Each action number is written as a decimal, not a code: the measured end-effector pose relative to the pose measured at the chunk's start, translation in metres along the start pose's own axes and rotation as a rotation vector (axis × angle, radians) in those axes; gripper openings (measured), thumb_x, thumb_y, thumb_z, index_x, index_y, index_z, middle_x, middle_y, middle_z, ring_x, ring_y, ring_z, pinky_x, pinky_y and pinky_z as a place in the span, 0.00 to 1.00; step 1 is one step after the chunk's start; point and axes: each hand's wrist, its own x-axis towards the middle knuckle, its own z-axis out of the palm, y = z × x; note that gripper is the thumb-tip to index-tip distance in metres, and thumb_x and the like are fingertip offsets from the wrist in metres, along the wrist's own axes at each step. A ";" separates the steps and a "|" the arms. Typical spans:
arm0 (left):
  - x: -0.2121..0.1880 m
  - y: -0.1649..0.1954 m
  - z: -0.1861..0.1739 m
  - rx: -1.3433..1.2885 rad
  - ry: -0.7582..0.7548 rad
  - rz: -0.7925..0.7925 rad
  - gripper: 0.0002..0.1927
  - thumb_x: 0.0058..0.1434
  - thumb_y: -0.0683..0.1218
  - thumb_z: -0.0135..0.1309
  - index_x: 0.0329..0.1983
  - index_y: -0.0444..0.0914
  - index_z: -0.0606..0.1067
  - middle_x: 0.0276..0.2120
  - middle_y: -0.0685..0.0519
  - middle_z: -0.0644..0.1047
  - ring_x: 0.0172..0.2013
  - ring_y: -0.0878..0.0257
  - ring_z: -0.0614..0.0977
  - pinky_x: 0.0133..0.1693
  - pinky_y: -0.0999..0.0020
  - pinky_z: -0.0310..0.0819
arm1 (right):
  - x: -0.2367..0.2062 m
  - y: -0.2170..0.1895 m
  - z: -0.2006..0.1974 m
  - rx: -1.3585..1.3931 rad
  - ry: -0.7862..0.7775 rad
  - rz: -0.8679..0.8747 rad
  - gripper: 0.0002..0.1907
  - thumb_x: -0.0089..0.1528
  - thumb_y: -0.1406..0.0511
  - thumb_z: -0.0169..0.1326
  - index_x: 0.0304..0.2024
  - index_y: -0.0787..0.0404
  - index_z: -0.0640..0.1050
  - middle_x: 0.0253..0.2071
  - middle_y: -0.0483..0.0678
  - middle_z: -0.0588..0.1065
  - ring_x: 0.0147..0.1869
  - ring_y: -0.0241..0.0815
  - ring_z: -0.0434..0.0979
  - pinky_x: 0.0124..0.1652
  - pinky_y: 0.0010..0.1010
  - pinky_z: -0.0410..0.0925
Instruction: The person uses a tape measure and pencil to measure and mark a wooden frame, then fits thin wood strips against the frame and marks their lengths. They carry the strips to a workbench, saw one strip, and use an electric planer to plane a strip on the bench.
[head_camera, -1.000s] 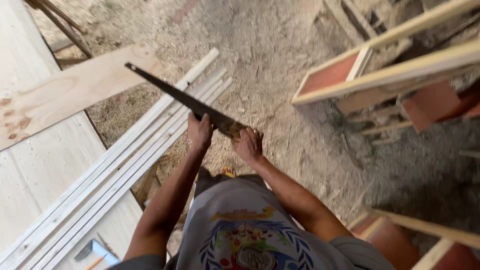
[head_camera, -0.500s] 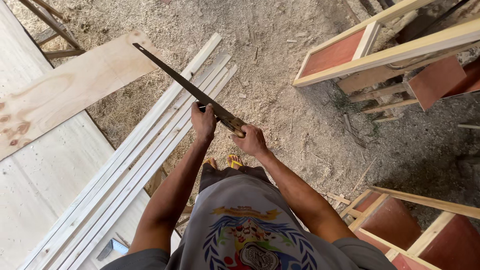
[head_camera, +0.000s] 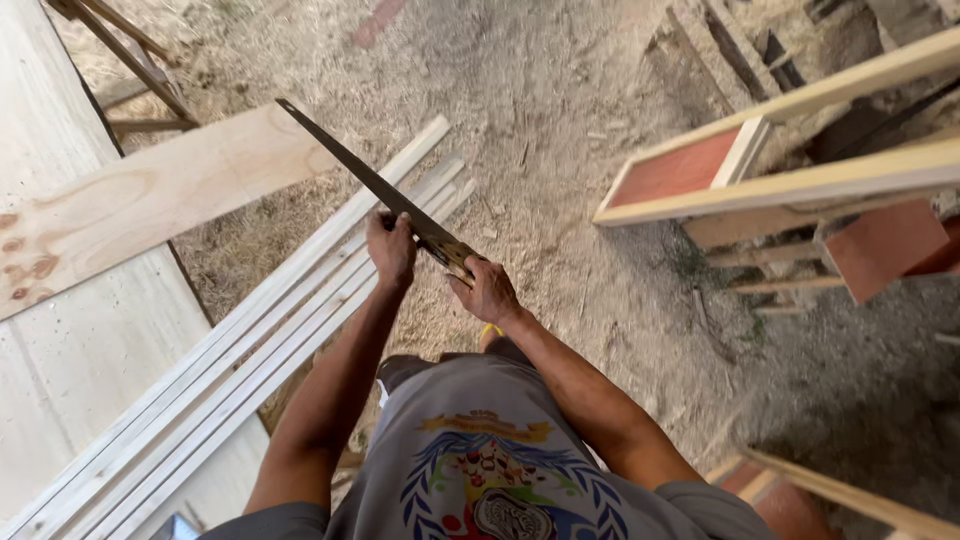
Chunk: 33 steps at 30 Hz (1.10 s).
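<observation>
Nearest the camera is the person's grey printed shirt (head_camera: 480, 470), and both bare forearms reach forward from it over a sawdust-strewn dirt floor (head_camera: 560, 130). The right hand (head_camera: 487, 290) is curled tight round the wooden handle of a handsaw (head_camera: 385, 195), knuckles up, fingers wrapped and pressed onto the grip. The left hand (head_camera: 391, 247) sits just beyond it on the blade where it meets the handle, fingers folded over the dark steel, closed on it. The saw is held in the air, slanting up and away to the left, its tip ending over the near edge of a pale plywood board (head_camera: 150, 200). Under the left arm lies a bundle of long pale wooden strips (head_camera: 250, 340), about five side by side, running from the lower left corner of the view diagonally up toward the middle; they rest partly on a large whitish sheet (head_camera: 70, 360) at the left edge. The plywood board lies across that sheet, tilted. Farther left at the top stands one wooden trestle leg frame (head_camera: 130, 60). On the right, well apart from the hands, are pale timber frames with reddish-brown panels (head_camera: 680, 170); one more such frame (head_camera: 850, 495) shows at the lower right corner.
</observation>
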 end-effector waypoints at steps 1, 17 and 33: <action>0.004 0.002 0.013 -0.030 0.002 0.015 0.08 0.65 0.43 0.55 0.38 0.34 0.69 0.31 0.50 0.76 0.30 0.62 0.79 0.29 0.64 0.80 | 0.010 0.008 -0.009 0.011 0.009 -0.022 0.18 0.63 0.59 0.62 0.34 0.67 0.72 0.28 0.61 0.75 0.32 0.60 0.78 0.33 0.46 0.70; -0.020 0.015 0.052 0.060 0.231 0.071 0.17 0.62 0.50 0.58 0.47 0.33 0.73 0.39 0.45 0.82 0.36 0.57 0.84 0.39 0.60 0.78 | 0.082 0.053 -0.035 -0.016 -0.150 -0.361 0.15 0.61 0.60 0.63 0.37 0.64 0.73 0.31 0.56 0.78 0.37 0.58 0.80 0.41 0.50 0.66; -0.126 -0.096 -0.255 0.033 1.326 -0.162 0.23 0.65 0.51 0.59 0.52 0.28 0.70 0.47 0.33 0.76 0.49 0.38 0.77 0.51 0.49 0.70 | 0.035 -0.170 0.210 0.053 -0.956 -0.954 0.20 0.64 0.54 0.59 0.44 0.65 0.75 0.38 0.58 0.76 0.46 0.58 0.76 0.49 0.54 0.66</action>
